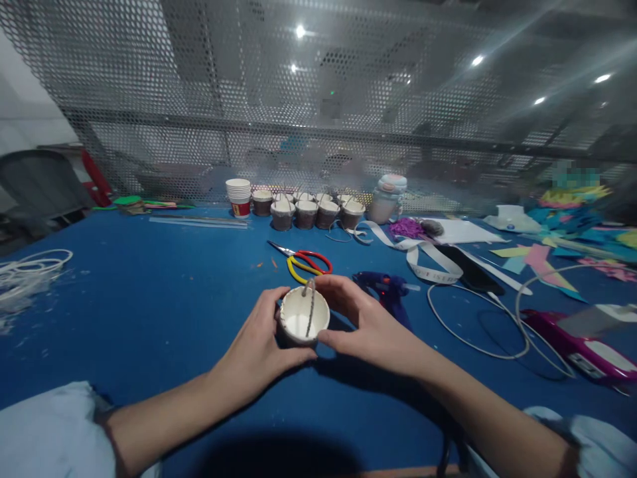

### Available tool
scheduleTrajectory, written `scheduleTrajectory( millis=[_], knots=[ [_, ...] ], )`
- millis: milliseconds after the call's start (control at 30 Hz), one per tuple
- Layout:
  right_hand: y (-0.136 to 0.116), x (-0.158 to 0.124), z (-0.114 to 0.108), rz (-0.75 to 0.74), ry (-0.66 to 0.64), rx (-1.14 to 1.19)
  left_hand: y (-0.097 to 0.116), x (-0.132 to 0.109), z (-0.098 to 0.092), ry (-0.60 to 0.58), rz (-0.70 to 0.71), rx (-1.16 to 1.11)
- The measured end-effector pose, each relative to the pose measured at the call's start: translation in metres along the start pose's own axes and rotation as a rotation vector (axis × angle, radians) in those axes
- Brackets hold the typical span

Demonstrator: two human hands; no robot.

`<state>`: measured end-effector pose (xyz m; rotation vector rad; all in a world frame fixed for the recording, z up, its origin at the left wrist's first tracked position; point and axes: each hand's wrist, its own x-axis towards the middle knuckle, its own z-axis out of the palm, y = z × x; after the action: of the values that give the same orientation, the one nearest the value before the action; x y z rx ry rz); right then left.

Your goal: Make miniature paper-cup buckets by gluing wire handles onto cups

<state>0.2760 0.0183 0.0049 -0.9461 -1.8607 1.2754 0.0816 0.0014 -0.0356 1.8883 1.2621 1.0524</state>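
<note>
A small white paper cup [303, 318] with a thin twisted handle arching over its mouth sits between both hands above the blue table [149, 299]. My left hand [261, 345] wraps its fingers round the cup's left side and bottom. My right hand [363, 325] grips the right side, with its fingers at the rim where the handle meets the far edge. A blue glue gun [385, 289] lies just right of my right hand. Scissors [306, 261] with red and yellow handles lie just beyond the cup.
Several brown-wrapped cups with handles [308, 211] stand in rows at the back, next to a stack of paper cups [238, 196]. White ribbon [428, 259], a dark phone [470, 269], cables, coloured paper scraps [557, 259] and a pink tool [582, 345] lie right. Cord [30, 265] lies left.
</note>
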Motion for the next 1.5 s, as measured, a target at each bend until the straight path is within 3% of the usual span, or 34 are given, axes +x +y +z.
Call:
scheduleTrajectory(
  millis=[200, 433, 667, 767, 900, 1067, 1267, 1500],
  knots=[
    [0.0, -0.002, -0.004, -0.014, -0.032, -0.172, 0.004, -0.002, -0.003, -0.065, -0.056, 0.081],
    [0.008, 0.0, -0.002, -0.109, -0.034, -0.217, 0.008, 0.003, -0.005, -0.064, -0.13, -0.179],
    [0.005, 0.002, 0.003, -0.023, 0.153, -0.231, -0.001, 0.004, -0.002, 0.027, -0.14, -0.154],
    [0.002, 0.001, 0.004, 0.035, 0.098, -0.242, -0.002, 0.003, -0.002, 0.069, -0.127, -0.088],
    [0.005, 0.0, 0.006, -0.028, 0.024, -0.23, -0.002, 0.002, -0.003, 0.084, -0.149, -0.098],
    [0.011, 0.005, 0.006, -0.044, 0.077, -0.207, 0.001, -0.003, 0.001, 0.01, -0.155, -0.17],
    [0.013, 0.008, 0.0, 0.035, 0.012, 0.015, 0.005, -0.004, 0.0, -0.043, -0.28, -0.346],
    [0.013, 0.008, -0.005, 0.051, -0.085, -0.023, 0.008, -0.005, -0.003, -0.055, -0.257, -0.116]
  ],
)
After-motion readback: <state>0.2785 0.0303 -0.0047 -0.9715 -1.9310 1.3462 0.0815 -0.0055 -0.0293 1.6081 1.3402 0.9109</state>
